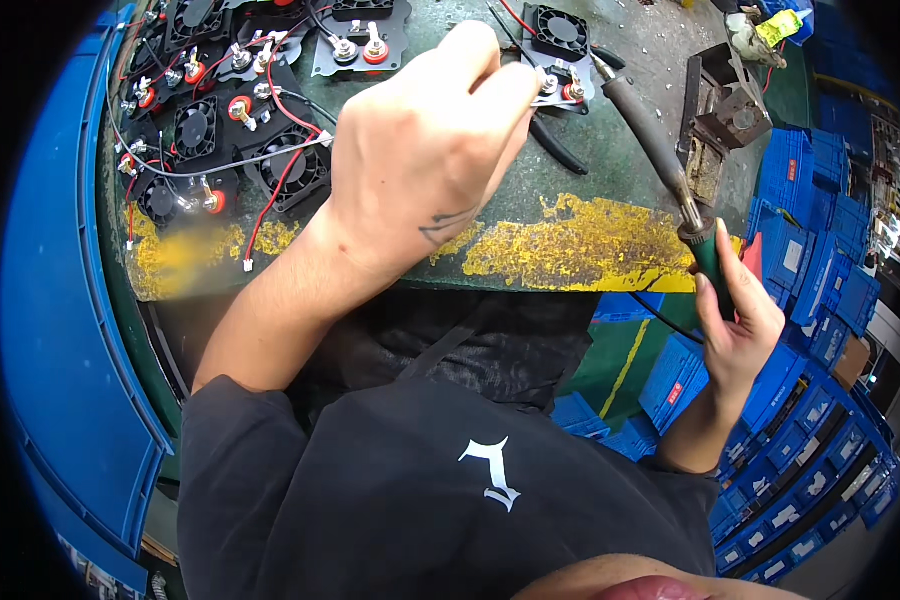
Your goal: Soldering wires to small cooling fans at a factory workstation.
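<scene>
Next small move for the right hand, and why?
Probably ease the soldering iron slightly toward the red-ringed terminal below the black fan in view. The right hand has the iron by its green handle, and its tip appears close to that terminal; whether they touch, I can't tell.

Shirt (380, 500): one, black or very dark grey, plain cloth, lightly creased. Left sleeve (232, 440): short, loose, same dark cloth, forearm bare beyond the hem. Right sleeve (688, 505): short, matching. Emblem (497, 463) on shirt: white, angular, sharp-pointed strokes, a smaller curved piece at one end. Dark cloth (470, 335) beyond the shirt: wrinkled, slanting flat strip across it, garment type unclear. Left hand (430, 140): ungloved; tattoo (440, 232) near wrist, thin dark lines. Right hand (745, 318): ungloved.
</scene>
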